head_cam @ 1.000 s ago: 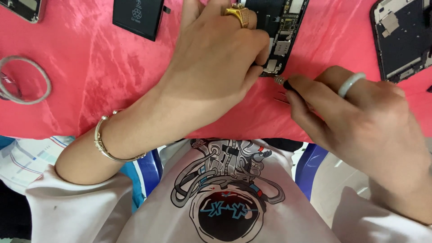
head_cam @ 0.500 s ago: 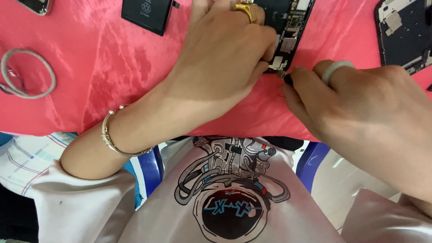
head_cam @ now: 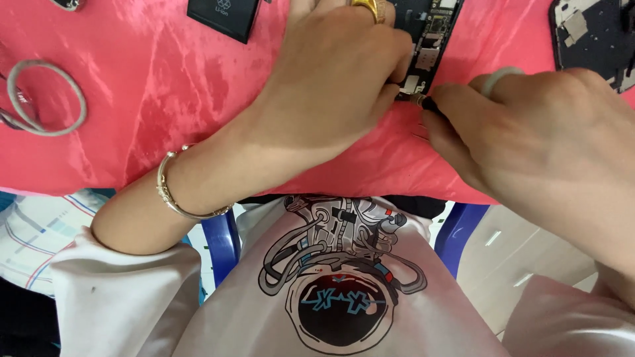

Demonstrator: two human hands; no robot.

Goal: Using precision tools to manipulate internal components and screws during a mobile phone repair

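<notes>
Right hand (head_cam: 549,132) edged closer, pinching a slim dark-tipped tool (head_cam: 423,102) at the opened black phone body's (head_cam: 433,39) lower corner, left hand (head_cam: 337,86) pressed flat over it, on pink cloth (head_cam: 165,99).

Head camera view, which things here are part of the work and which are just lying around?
In use: left hand pressing the opened phone; right hand holding a small tool at its corner.

Lying about: black battery, grey cable loop, second opened phone, pink cloth.

the table cover (head_cam: 165,99) is pink cloth with a soft sheen. the bracelet (head_cam: 173,198) and ring (head_cam: 367,8) are shiny metal. the battery (head_cam: 225,16) looks matt black.
</notes>
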